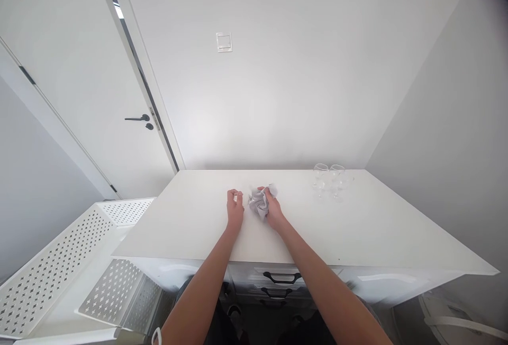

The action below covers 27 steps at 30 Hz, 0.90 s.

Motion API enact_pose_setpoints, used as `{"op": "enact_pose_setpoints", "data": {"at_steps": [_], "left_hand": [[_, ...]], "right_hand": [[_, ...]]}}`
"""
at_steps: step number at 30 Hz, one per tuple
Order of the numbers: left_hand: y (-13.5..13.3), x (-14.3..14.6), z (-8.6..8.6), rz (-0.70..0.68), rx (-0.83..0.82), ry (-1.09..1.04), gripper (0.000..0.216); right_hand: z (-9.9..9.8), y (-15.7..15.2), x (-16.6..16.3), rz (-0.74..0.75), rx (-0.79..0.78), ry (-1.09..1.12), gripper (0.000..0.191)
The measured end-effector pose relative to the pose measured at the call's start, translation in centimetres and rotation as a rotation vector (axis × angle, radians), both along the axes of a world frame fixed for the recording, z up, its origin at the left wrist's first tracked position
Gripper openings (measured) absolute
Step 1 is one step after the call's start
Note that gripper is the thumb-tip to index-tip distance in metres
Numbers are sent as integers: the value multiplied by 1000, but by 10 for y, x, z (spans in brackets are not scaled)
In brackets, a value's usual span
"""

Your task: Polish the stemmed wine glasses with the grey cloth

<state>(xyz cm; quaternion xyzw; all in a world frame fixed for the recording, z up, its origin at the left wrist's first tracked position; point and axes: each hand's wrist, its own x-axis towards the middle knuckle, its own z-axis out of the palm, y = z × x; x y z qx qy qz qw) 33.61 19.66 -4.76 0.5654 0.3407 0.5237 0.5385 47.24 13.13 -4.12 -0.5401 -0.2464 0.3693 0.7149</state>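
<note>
Squeezing a crumpled, pale grey cloth (260,205) in the right hand (273,209), on its left side; curling the left hand (235,208) nearby (cannot tell if around anything).

No lettering (or number) can be read anywhere.

Left arm (206,284) and right arm (325,281) stretch forward, left grip (235,206) curled, right grip (273,208) clenched.

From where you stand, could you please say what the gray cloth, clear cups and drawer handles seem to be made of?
The gray cloth looks like soft, matte fabric, given its folds. The clear cups seem smooth glass or plastic, being transparent. The dark, slim drawer handles may be painted metal.
</note>
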Motion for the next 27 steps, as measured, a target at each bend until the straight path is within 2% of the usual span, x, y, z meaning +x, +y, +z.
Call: {"op": "enact_pose_setpoints", "data": {"at_steps": [2,4,6,8,10,12,14,16,18,20,22,24,25,27], "left_hand": [[-3,1,1,-71,19,2,32],[-4,1,1,-131,36,22,33],[0,2,-1,-164,-21,50,32],[4,3,-2,-172,-145,48,33],[7,2,-3,-150,-236,8,37],[6,-1,-2,-102,-181,-25,38],[2,-3,-1,-51,-5,-8,32],[-2,-4,-1,-28,122,39,27],[-1,-3,-1,-47,85,74,29],[3,-1,-3,-87,-73,68,34],[8,0,-5,-115,-221,24,40],[11,0,-5,-112,-262,-35,41],[10,-1,-4,-105,-241,-56,40],[7,-4,-1,-88,-165,-60,36]], "right_hand": [[2,3,-5,46,-49,28,45],[3,2,-5,-1,-137,-79,39],[1,-5,-3,-26,-184,-360,32],[-1,-14,-2,0,-147,-710,23],[-1,-18,-3,80,-116,-871,19],[3,-14,-4,146,-176,-718,15],[7,-6,-3,166,-286,-481,17],[10,-1,-1,187,-342,-405,22],[9,-5,-2,172,-351,-411,22],[4,-15,-5,123,-312,-515,17],[0,-25,-9,117,-246,-831,13],[0,-29,-10,148,-191,-1082,15],[2,-28,-10,168,-196,-1046,15],[8,-19,-7,192,-268,-675,13]]}}
